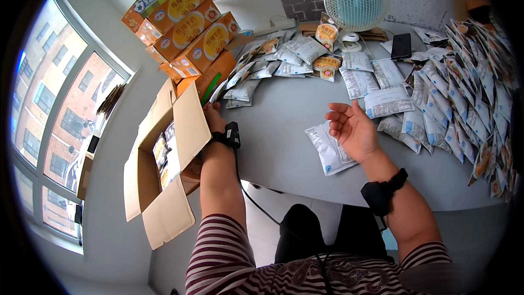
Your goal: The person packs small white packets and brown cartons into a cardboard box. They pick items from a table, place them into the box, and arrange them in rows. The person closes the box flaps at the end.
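Observation:
My left hand (214, 115) is at the left side of the table, behind a flap of the open cardboard box (148, 172); its fingers are partly hidden, and whether they grip anything does not show. Packets lie inside that box. My right hand (355, 131) is raised with the palm turned up and the fingers curled apart, nothing in it. Under and beside it a white printed packet (327, 151) lies flat on the grey table (274, 131). More white packets (388, 101) lie just beyond the right hand.
A large heap of packets (470, 98) covers the right side. Another row of packets (303, 51) lies at the back, near a fan (355, 0) and a black phone (401, 46). Orange printed cartons (196, 32) are stacked at the back left, beside a green strip (211, 89).

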Demonstrator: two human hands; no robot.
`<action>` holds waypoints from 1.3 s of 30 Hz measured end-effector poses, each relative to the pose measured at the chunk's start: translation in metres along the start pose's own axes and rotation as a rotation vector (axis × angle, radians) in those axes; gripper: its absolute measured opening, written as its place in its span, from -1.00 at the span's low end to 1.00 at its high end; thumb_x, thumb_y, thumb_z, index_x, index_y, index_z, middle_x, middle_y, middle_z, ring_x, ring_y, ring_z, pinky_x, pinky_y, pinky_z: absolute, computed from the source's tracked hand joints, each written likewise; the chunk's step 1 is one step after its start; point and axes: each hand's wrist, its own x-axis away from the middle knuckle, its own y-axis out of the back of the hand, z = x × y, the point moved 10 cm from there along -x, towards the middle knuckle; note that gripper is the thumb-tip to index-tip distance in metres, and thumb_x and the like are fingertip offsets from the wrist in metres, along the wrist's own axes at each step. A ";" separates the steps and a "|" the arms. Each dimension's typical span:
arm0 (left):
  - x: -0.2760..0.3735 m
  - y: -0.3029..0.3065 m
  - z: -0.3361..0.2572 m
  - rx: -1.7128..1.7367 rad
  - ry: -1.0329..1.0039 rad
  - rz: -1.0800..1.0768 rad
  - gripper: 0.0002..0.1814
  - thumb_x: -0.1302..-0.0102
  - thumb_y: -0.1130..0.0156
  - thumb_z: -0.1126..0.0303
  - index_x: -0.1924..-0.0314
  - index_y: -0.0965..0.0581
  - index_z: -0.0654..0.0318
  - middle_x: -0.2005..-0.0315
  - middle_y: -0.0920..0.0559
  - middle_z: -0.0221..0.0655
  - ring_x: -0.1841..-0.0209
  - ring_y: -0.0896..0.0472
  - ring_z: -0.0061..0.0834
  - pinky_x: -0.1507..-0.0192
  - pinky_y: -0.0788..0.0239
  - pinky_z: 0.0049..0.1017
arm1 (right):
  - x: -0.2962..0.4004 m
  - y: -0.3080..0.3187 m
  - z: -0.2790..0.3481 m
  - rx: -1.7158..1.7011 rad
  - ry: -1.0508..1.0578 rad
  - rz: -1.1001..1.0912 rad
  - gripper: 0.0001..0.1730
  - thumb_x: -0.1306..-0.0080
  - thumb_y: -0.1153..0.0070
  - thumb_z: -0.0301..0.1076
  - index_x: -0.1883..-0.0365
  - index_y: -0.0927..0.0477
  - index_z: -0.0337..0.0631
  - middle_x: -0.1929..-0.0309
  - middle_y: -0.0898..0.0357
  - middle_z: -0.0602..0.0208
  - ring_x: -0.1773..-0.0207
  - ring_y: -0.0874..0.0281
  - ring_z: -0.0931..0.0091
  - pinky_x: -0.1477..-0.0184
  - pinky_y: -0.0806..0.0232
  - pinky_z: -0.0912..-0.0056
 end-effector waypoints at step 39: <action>0.375 -0.071 -0.154 -0.204 -0.064 0.845 -0.44 -0.13 0.05 0.36 -0.17 -0.33 0.41 0.01 -0.48 -0.25 0.35 -0.43 -0.72 0.53 -0.17 -0.79 | 0.022 -0.007 -0.041 0.297 -0.368 0.099 -0.52 -0.38 0.13 0.02 -0.04 -0.42 -0.18 0.08 -0.53 0.30 0.06 -0.54 0.47 0.07 -0.45 0.34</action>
